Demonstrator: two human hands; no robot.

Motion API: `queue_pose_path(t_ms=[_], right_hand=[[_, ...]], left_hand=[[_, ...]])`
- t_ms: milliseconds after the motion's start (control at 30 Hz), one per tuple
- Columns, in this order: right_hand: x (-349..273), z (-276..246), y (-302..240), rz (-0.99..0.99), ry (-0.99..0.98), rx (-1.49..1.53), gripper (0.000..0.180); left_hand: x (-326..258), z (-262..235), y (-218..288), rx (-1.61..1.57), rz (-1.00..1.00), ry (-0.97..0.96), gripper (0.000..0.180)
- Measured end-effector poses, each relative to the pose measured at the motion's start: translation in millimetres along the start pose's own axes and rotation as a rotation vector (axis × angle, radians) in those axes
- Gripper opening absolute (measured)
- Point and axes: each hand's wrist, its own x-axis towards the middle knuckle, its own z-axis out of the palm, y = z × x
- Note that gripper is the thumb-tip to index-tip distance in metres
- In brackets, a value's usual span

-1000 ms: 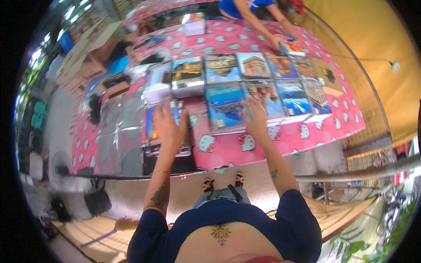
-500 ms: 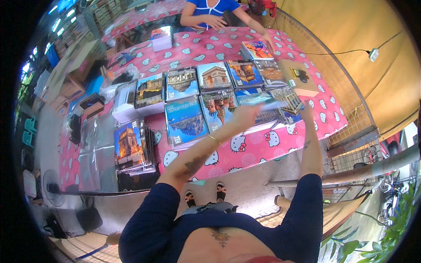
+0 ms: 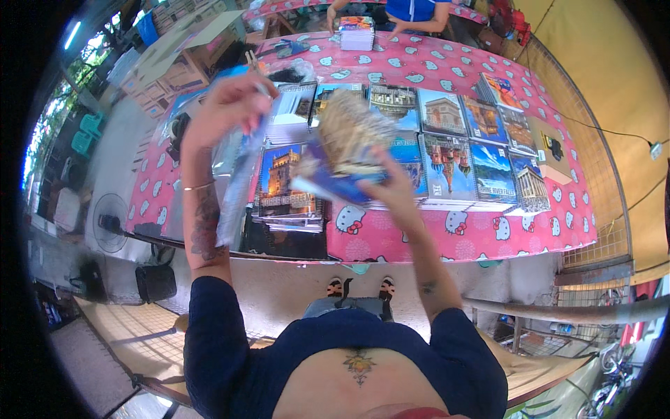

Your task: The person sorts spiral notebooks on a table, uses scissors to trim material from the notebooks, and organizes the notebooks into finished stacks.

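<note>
**Both hands lifted off the table, notebook and clear sleeve now in the air**

Since the earlier frames, both hands are coming up from the rows of books: half a second ago the left arm was reaching across the covers, and now each hand is raised above the table and carrying something. The right hand [image 3: 394,192] is gripping a spiral notebook [image 3: 345,150] from underneath, its fingers closed on the lower edge, so the cover is tilting up towards the camera. The left hand [image 3: 227,105] is pinching the top of a clear plastic sleeve [image 3: 237,185], which is hanging down loosely beside the forearm; held by its top edge like that, the sleeve's length is falling free, probably to keep it open and straight beside the notebook. The two items are near each other but not touching.

Below them, more notebooks with building and landscape covers are lying side by side in rows on the pink patterned tablecloth [image 3: 447,237]. A short stack [image 3: 289,185] is sitting just under the raised hands. At the far end, another person [image 3: 412,10] is working over a small pile.
</note>
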Motion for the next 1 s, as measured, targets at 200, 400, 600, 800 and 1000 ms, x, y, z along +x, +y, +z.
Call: queue_pose_path(t_ms=[200, 400, 600, 800, 1000], right_hand=[[-7, 44, 93, -0.155, -0.099, -0.646, 0.069], [-56, -116, 15, -0.025, 0.250, -1.794, 0.065], [-68, -176, 9, 0.184, 0.281, -1.573, 0.037], [-55, -58, -54, -0.160, 0.605, -0.893, 0.028], [-28, 106, 12, -0.436, -0.185, -1.132, 0.031]], left_hand=[[-5, 66, -233, 0.492, -0.058, -0.108, 0.052], [-18, 233, -153, 0.661, 0.404, 0.115, 0.060], [-7, 236, -133, 0.480, 0.223, -0.153, 0.053], [-27, 41, -56, -0.240, 0.160, 0.400, 0.040], [-41, -26, -46, 0.122, -0.076, 0.308, 0.033]])
